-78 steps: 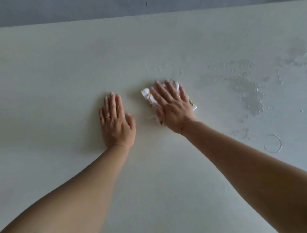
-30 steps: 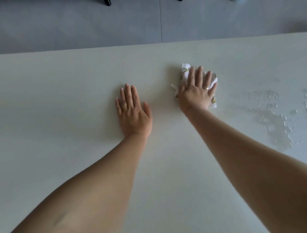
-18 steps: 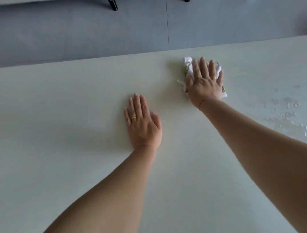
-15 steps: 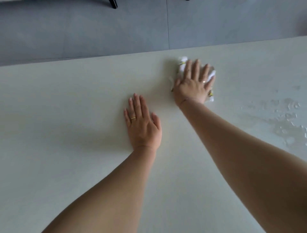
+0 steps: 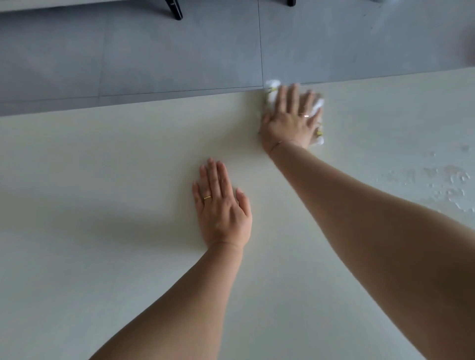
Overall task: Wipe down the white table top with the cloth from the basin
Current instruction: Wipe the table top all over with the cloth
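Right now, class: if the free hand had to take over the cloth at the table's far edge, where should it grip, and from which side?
Probably the bunched corner of the cloth poking out past the right hand's fingertips, at the far edge of the table. The rest lies flat under that palm. The left hand, flat and empty, would come from the left, pinching from above.

Grey tiled floor (image 5: 180, 56) fills my view's upper part. One dark grout line (image 5: 260, 43) crosses it away from me. Left of that line, a black furniture leg (image 5: 174, 9); right of it, a second black leg (image 5: 290, 2), mostly cut off.
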